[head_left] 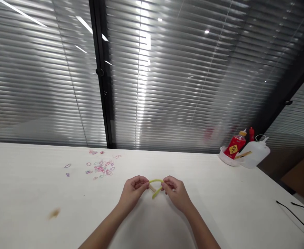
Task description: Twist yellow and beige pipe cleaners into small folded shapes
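Above the white table (209,200), my left hand (134,190) and my right hand (175,192) face each other, a short gap apart. Both pinch a thin, bendy yellow-green strip (156,180), which arches between the fingertips. From my right fingers, one end of it hangs down toward the middle. A pale beige, flat stick-like piece (152,188) runs slantwise from my left fingertips and meets that end. Whether it is joined to the strip I cannot tell.
Many small coloured loops (101,168) lie scattered at the back left. A brown smudge (54,213) marks the left side. At the back right stand a white bowl (229,160), a red-labelled bottle (236,145) and a white squeeze bottle (257,154). Black cables (297,218) lie at right.
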The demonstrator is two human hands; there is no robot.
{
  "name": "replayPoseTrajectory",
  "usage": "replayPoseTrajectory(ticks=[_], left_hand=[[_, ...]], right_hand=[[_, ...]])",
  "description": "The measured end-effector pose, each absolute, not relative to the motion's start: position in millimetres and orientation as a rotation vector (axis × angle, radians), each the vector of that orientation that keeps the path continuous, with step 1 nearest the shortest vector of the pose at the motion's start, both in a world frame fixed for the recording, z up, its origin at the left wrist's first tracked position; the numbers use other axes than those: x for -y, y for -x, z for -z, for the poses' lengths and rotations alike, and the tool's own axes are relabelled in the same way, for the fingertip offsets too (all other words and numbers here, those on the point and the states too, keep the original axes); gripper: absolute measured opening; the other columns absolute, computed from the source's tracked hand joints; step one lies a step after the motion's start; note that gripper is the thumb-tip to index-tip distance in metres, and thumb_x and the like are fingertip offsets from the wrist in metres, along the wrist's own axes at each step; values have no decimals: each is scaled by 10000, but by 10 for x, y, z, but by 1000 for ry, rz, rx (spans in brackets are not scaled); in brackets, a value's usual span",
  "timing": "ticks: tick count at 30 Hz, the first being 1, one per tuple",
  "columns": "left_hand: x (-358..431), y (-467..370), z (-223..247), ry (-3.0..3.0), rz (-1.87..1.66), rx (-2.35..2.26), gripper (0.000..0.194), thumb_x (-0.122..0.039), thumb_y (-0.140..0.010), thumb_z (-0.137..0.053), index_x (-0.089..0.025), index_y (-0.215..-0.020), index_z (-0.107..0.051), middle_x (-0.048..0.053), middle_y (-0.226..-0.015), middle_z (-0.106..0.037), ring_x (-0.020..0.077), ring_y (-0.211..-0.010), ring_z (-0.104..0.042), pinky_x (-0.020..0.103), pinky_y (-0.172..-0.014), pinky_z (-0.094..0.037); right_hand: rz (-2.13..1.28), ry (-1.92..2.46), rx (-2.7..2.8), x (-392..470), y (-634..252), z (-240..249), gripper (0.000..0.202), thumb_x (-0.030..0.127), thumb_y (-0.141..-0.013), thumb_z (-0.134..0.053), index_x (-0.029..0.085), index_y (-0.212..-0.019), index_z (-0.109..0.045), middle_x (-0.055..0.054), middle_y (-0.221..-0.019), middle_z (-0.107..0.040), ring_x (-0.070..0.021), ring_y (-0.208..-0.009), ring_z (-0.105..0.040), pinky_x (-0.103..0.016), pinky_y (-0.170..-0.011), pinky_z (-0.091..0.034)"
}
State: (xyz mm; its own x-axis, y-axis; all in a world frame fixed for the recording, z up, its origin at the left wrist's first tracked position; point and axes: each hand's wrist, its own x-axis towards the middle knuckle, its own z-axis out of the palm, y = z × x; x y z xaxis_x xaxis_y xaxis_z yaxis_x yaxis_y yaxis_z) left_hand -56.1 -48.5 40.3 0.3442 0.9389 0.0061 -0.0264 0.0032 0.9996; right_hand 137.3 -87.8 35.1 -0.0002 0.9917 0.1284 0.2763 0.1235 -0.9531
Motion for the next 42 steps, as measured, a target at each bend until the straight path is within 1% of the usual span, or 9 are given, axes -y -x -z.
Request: replayPoseTrajectory(ticks=[3,10,18,21,25,30,35,42], left_hand=[[493,547,-400,-1348,-940,-940,218,-314,-693,-656,-118,-782,-620,62,-743,-641,166,-728,-594,251,-685,-442],[555,472,-422,-1386,-875,-934,218,-325,-713,-631,-118,-778,-612,61,-749,-639,161,-716,-587,251,-675,-434],[549,474,-383,-1423,-861,-893,184,-295,-749,-595,-113,-773,-578,45,-700,-598,135,-679,-553,237,-649,-416],[558,477,-363,-1479,-830,-914,197,-319,-789,-542,-122,-783,-541,40,-713,-578,137,-674,-563,248,-638,-425],[590,449,-352,-1443,-754,-913,262,-394,-812,-494,-133,-793,-478,39,-753,-534,160,-697,-592,274,-617,-457],[625,418,-380,-1225,-631,-866,361,-499,-791,-489,-152,-839,-402,66,-885,-551,166,-693,-614,277,-569,-460],[634,436,-422,-1115,-622,-822,407,-501,-728,-575,-149,-832,-401,43,-803,-561,155,-681,-612,280,-612,-460],[607,439,-428,-1072,-694,-848,413,-463,-655,-665,-132,-773,-449,37,-747,-581,137,-691,-604,299,-720,-479]], right_hand=[[-983,1272,1386,858,-1368,-308,271,408,-824,-538,139,-818,-570,-67,-726,-625,-149,-678,-566,-232,-599,-419],[-1047,1176,1220,819,-1344,-267,325,447,-798,-572,123,-817,-548,-66,-709,-622,-110,-571,-514,-234,-568,-420],[-1031,1177,1144,825,-1294,-257,349,464,-789,-581,124,-846,-534,-70,-705,-625,-121,-577,-521,-244,-575,-434],[-1029,1191,1149,831,-1281,-260,346,467,-791,-577,127,-838,-533,-66,-703,-621,-122,-591,-523,-243,-587,-439],[-1021,1205,1163,837,-1280,-270,345,468,-794,-573,129,-843,-536,-61,-709,-616,-118,-600,-517,-238,-597,-437],[-1009,1222,1219,840,-1291,-282,340,476,-808,-546,138,-837,-532,-54,-721,-599,-131,-636,-520,-248,-622,-435],[-921,1276,1337,859,-1341,-305,320,462,-827,-521,143,-837,-539,-63,-753,-599,-160,-715,-554,-262,-663,-435],[-862,1370,1454,897,-1421,-381,283,439,-843,-503,162,-845,-563,-56,-811,-618,-166,-763,-584,-246,-642,-421]])
